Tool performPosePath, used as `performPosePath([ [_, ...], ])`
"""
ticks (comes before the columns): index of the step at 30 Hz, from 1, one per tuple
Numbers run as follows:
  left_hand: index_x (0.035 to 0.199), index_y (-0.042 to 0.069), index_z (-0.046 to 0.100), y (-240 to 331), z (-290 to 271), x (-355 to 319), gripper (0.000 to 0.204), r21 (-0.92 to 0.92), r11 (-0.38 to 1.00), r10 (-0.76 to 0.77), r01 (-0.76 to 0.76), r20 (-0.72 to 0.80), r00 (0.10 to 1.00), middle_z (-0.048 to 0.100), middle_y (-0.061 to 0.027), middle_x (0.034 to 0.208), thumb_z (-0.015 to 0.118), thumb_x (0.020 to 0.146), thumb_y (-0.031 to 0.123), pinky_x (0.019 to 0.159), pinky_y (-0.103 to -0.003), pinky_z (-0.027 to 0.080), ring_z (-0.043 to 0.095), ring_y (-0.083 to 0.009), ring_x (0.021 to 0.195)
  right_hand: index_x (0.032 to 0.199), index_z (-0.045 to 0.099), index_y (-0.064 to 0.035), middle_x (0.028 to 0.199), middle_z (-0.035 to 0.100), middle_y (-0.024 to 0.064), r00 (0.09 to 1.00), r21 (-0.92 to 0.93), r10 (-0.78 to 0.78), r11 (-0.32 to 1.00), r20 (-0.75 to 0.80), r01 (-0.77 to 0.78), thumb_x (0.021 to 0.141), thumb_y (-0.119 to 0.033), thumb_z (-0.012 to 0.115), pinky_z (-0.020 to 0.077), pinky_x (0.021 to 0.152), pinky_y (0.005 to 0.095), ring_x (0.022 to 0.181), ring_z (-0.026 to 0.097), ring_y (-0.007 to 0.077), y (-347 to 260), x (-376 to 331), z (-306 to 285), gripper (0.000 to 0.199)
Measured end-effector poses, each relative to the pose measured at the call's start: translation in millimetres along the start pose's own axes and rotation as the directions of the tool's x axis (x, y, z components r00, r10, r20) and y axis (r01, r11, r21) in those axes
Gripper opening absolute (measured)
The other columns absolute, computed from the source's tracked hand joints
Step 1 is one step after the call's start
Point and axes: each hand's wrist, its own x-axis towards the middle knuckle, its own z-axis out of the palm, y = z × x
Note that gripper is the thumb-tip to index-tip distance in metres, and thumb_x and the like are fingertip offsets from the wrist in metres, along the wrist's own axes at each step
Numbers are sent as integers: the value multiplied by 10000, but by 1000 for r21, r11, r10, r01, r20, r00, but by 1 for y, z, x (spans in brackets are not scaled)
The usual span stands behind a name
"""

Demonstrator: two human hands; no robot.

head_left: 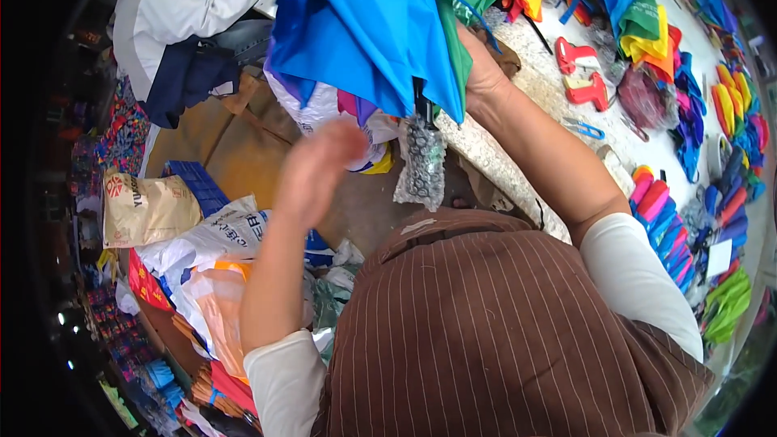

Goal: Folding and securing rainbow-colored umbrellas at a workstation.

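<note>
A folding umbrella (pixel 356 40) with loose blue and green panels hangs upright in front of me, handle end down. Clear bubble wrap (pixel 421 163) covers its handle. My right hand (pixel 483 65) grips the umbrella's right side; its fingers pass behind the cloth, out of sight. A blue strap crosses the upper panels. Below and left of the canopy is my left hand (pixel 322 166), smeared by motion and apart from the bubble wrap, its fingers unclear.
A pale table (pixel 522 142) curves along my right, bearing two red-and-white tagging guns (pixel 584 92), blue-handled snips (pixel 584 129) and several colourful folded umbrellas (pixel 660 214). Plastic bags (pixel 222 235) and a tan sack (pixel 150 210) lie at left. Another person (pixel 182 20) works at far left.
</note>
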Motion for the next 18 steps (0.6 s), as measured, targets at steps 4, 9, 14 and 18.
performPosePath([
  [4,1298,-43,391,-32,60,-13,537,-100,991,-74,92,176,982,569,-182,1162,519,920,316,931,-411,444,571,-288,1071,1196,546,-35,1118,625,100,981,-244,-185,955,-58,166,871,-411,613,522,852,323,978,621,179,0,-16,29,502],
  [9,1003,21,530,-14,95,0,242,89,993,-101,83,221,970,599,-77,873,616,875,208,675,-292,480,595,-153,706,1143,560,-10,1067,620,108,887,-607,-459,695,37,385,904,-124,558,500,797,308,947,606,183,-20,-42,53,265],
  [14,932,52,511,26,131,15,147,156,980,74,-126,302,950,564,-50,680,614,841,105,547,-272,449,548,-137,581,1265,431,-7,1188,529,123,763,-790,-531,254,368,557,955,-274,483,455,836,325,1031,540,203,-70,-71,38,412],
  [18,719,38,534,68,170,43,259,75,984,122,-161,368,922,534,-52,615,546,880,239,500,-280,405,508,-150,509,1349,332,-63,1029,555,71,825,-450,-550,774,-129,446,981,-407,390,461,818,287,907,565,162,-82,-90,19,507],
])
